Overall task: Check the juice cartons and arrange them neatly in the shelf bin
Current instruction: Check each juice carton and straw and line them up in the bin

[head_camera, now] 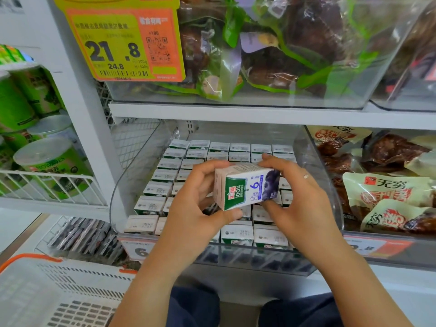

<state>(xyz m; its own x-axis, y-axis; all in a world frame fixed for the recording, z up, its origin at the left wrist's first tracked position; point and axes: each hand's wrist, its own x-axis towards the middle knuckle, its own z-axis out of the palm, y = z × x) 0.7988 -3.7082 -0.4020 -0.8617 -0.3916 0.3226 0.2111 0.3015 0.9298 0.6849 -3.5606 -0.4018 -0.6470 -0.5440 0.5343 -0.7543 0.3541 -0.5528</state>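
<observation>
Above shelf bin (132, 175): juice carton (245, 185) gripped sideways by left hand (195, 208) and right hand (295, 199), fingers curled round ends. Print best checked, carton turned upright, then lowered into gap among packed rows (165, 175).

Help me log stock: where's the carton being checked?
Centre of the head view: the juice carton is held between left hand and right hand, above the clear bin.

The carton (246, 186) is matt printed paperboard. The bin (132, 166) is clear, glossy plastic. White wire mesh (132, 140) lines the shelf side. The snack bags (387, 192) are shiny plastic film. The basket (59, 293) is matt white perforated plastic.
</observation>
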